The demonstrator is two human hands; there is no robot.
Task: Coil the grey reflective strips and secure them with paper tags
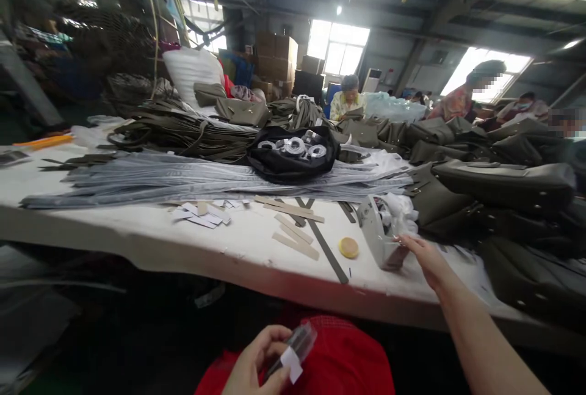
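My left hand [263, 361] is closed round a small dark item in clear plastic [298, 346] with a white label, held low over the red cloth on my lap. My right hand [423, 257] reaches to a grey-white container [378, 239] at the table's front right; its fingertips are at the container's near rim, and whether they pinch anything is too small to tell. Small parts and clear plastic bags fill the container. Left of it lie a round yellow disc [348, 247], a long dark strip [327, 248] and several tan strips [295, 245].
Dark bags [503, 187] are heaped at the right. A black bag of white rolls [293, 166] rests on long grey strips [151, 181] mid-table. White paper pieces [201, 215] lie nearer the front edge. Several people sit or stand beyond the table.
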